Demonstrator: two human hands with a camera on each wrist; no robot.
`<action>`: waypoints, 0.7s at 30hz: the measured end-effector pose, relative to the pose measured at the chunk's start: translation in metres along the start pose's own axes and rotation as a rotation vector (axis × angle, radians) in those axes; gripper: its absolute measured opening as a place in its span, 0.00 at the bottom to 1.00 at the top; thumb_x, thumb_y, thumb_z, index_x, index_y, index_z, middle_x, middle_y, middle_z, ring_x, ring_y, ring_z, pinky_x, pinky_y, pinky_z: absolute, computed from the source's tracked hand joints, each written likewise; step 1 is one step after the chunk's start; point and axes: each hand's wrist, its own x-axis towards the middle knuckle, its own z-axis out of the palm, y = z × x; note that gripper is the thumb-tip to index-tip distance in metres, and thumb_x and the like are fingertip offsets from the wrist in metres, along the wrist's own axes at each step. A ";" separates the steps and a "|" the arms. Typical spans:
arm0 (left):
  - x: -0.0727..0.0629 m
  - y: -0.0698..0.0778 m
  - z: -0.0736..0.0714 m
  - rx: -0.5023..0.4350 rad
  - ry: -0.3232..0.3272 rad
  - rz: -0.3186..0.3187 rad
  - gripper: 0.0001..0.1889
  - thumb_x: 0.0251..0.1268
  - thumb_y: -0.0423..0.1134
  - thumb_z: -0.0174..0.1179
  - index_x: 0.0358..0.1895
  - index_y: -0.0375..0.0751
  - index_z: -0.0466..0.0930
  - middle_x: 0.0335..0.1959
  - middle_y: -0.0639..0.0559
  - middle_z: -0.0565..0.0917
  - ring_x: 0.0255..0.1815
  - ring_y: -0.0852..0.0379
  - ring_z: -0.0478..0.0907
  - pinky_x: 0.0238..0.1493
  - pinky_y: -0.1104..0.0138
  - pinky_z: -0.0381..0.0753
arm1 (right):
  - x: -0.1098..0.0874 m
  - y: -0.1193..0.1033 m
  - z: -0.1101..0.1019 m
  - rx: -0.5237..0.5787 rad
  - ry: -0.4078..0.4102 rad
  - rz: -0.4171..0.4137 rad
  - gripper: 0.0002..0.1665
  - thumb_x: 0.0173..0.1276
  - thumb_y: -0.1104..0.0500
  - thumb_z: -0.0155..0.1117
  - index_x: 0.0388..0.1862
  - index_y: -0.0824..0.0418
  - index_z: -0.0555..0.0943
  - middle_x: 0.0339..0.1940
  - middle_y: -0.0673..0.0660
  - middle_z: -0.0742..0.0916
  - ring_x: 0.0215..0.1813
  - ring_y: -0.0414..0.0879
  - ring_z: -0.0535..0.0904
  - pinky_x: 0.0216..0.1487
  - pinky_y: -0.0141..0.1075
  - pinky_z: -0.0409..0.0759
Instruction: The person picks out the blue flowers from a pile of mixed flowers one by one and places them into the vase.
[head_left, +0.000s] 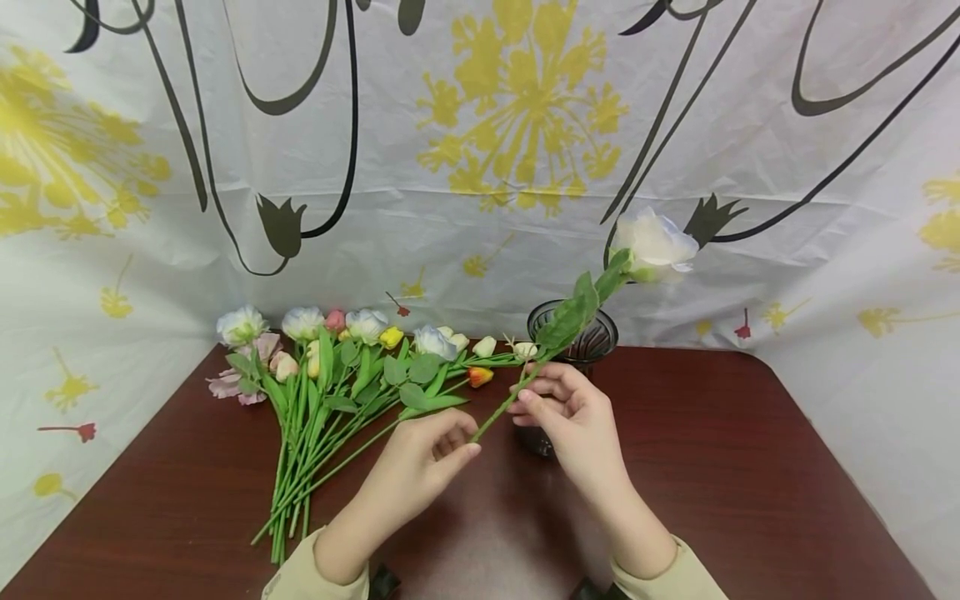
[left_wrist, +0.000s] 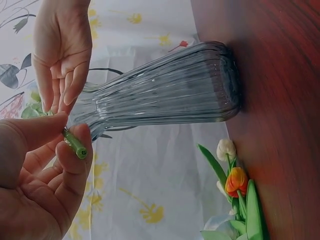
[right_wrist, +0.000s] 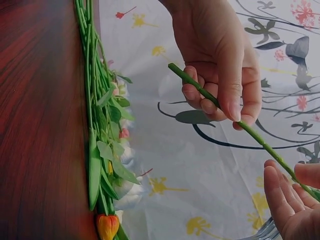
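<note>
A long-stemmed artificial white flower [head_left: 652,244] with green leaves is held aslant over the table, its bloom up to the right. Near the stem's lower end, my left hand [head_left: 423,454] pinches it between thumb and fingers. Further up, the right hand [head_left: 573,408] holds the same stem with thumb and fingertips. The cut end of the stem [left_wrist: 77,146] pokes out past the left fingers in the left wrist view. Behind the right hand stands a ribbed smoky glass vase [left_wrist: 165,90], upright on the table and partly hidden in the head view.
A pile of artificial flowers [head_left: 352,375] lies on the left of the dark red wooden table [head_left: 697,467], stems toward me. It includes white blooms, pink ones and an orange tulip [head_left: 480,377]. A patterned white cloth [head_left: 480,233] hangs behind the table.
</note>
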 end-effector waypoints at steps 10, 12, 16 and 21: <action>-0.001 0.001 0.004 0.015 0.010 0.006 0.07 0.57 0.30 0.68 0.35 0.41 0.80 0.23 0.60 0.79 0.24 0.67 0.74 0.25 0.72 0.76 | 0.000 0.000 0.001 0.027 0.015 -0.019 0.14 0.64 0.76 0.59 0.49 0.75 0.73 0.34 0.70 0.84 0.33 0.53 0.85 0.37 0.46 0.83; -0.001 0.001 0.005 0.014 0.009 0.009 0.07 0.57 0.30 0.68 0.36 0.42 0.80 0.24 0.60 0.79 0.24 0.67 0.74 0.25 0.72 0.76 | 0.000 0.000 0.001 0.022 0.018 -0.023 0.14 0.64 0.77 0.59 0.48 0.75 0.73 0.34 0.69 0.84 0.32 0.51 0.85 0.36 0.46 0.83; 0.000 0.001 0.006 0.008 0.005 0.011 0.07 0.57 0.30 0.68 0.36 0.41 0.80 0.24 0.59 0.80 0.24 0.67 0.75 0.25 0.72 0.76 | 0.001 0.000 0.001 0.024 0.028 -0.021 0.14 0.63 0.77 0.59 0.48 0.76 0.73 0.33 0.69 0.84 0.31 0.49 0.85 0.36 0.46 0.83; 0.000 -0.001 0.007 -0.004 -0.001 0.005 0.06 0.58 0.31 0.67 0.36 0.42 0.80 0.24 0.59 0.80 0.24 0.66 0.75 0.26 0.72 0.77 | 0.001 0.001 0.000 0.017 0.044 -0.019 0.13 0.63 0.77 0.59 0.47 0.74 0.74 0.33 0.70 0.83 0.30 0.51 0.85 0.35 0.46 0.83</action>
